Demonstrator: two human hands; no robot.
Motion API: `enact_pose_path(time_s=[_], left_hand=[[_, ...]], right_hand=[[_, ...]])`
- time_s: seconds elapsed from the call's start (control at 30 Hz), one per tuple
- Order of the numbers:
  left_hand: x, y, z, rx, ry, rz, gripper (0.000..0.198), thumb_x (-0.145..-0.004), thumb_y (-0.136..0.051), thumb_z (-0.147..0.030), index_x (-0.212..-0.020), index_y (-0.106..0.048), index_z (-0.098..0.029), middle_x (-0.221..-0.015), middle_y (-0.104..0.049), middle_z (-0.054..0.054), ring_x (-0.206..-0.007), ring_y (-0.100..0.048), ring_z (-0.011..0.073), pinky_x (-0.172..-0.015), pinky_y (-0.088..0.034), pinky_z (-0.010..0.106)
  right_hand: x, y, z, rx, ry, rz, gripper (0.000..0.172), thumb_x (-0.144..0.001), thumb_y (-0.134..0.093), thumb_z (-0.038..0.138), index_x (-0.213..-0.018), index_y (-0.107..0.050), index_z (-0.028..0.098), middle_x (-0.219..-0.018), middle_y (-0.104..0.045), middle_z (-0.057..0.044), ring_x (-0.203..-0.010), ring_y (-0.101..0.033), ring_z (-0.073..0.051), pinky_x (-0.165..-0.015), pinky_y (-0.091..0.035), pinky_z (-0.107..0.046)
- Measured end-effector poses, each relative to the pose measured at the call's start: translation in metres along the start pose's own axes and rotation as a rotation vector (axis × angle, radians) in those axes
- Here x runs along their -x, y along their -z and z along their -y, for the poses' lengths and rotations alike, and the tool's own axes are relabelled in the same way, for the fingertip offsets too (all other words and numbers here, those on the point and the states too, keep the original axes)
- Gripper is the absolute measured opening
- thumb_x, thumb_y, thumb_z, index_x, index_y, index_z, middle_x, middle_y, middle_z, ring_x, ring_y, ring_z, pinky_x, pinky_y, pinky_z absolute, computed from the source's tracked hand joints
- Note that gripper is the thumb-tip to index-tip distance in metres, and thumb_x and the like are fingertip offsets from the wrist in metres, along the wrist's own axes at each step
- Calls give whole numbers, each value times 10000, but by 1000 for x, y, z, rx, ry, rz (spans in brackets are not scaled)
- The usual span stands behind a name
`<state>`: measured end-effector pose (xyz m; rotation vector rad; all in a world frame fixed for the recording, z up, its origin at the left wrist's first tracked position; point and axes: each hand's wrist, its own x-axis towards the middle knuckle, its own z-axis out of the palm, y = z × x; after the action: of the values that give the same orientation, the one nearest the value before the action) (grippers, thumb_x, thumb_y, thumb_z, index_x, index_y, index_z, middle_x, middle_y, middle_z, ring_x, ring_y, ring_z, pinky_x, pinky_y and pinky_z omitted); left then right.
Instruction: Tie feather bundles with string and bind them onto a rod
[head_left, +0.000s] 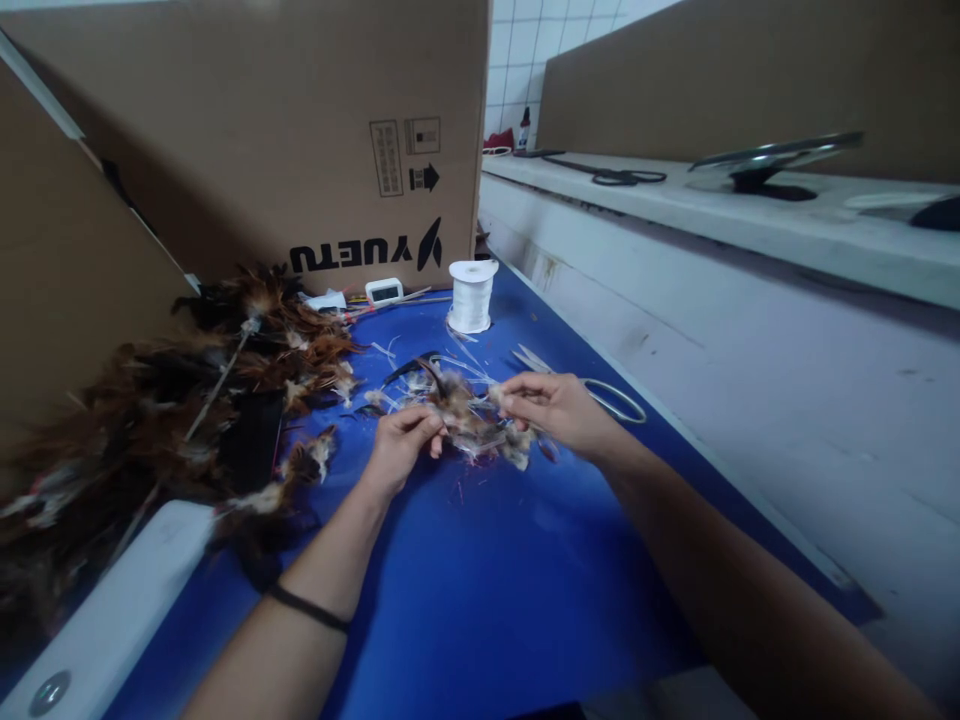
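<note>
The loose heap of feathers (459, 405) lies on the blue tabletop (480, 590) right between my hands, its long side running roughly across from left to right. My left hand (409, 440) is at its near left edge, thumb and forefinger bent close together; I cannot tell whether they have closed on a plume. My right hand (551, 410) comes in at the other end, thumb and fingertips pinched on a pale tuft (496, 396). Both hands are about equally near the heap's middle

The plumes are downy, grey-brown and cream, with a dark curved one at the far left side and thin reddish scraps at the near edge. Just beyond my right hand lie metal scissors (531, 360), slim-bladed with a looped handle. Farther off stands a round spool (471, 302) wound in white. To my left sprawl long, glossy brown feather bundles (247, 385), and behind everything rises a flat cardboard box (240, 130)
</note>
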<state>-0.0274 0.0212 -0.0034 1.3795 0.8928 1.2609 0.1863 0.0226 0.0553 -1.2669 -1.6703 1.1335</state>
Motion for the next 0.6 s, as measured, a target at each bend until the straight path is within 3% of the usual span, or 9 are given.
enact_pose_path(time_s=[0.1,0.23,0.37,0.6], left_hand=[[1,-2,-2,-133,-65,76,251,-779,-566,-334,-632,-615,-136,-508,-536,-12,-466,-480,83,-550,-391,234],[2,-3,-6,-291,-167,134,282,-804,-533,-308,-586,-600,-142,-522,-530,-4,-510,-484,86,-573,-389,230],[2,-5,-6,-381,-207,153,284,-813,-522,-281,-574,-587,-143,-521,-513,-3,-506,-469,84,-548,-376,222],[3,-7,-1,-420,-240,157,277,-815,-520,-273,-578,-582,-144,-521,-510,-4,-503,-469,82,-536,-373,215]], right_hand=[[5,-7,6,195,143,-4,169,-766,-521,233,-853,-651,171,-666,-613,-11,-506,-488,-88,-487,-387,-238],[6,-12,3,415,313,2,165,-754,-475,152,-729,-636,177,-714,-615,-10,-617,-516,-99,-558,-380,-227],[8,-15,0,557,364,20,138,-716,-492,119,-620,-580,163,-616,-568,11,-564,-474,-86,-531,-328,-217],[11,-17,3,583,354,104,178,-742,-482,129,-775,-653,165,-715,-636,-27,-645,-541,-114,-583,-362,-221]])
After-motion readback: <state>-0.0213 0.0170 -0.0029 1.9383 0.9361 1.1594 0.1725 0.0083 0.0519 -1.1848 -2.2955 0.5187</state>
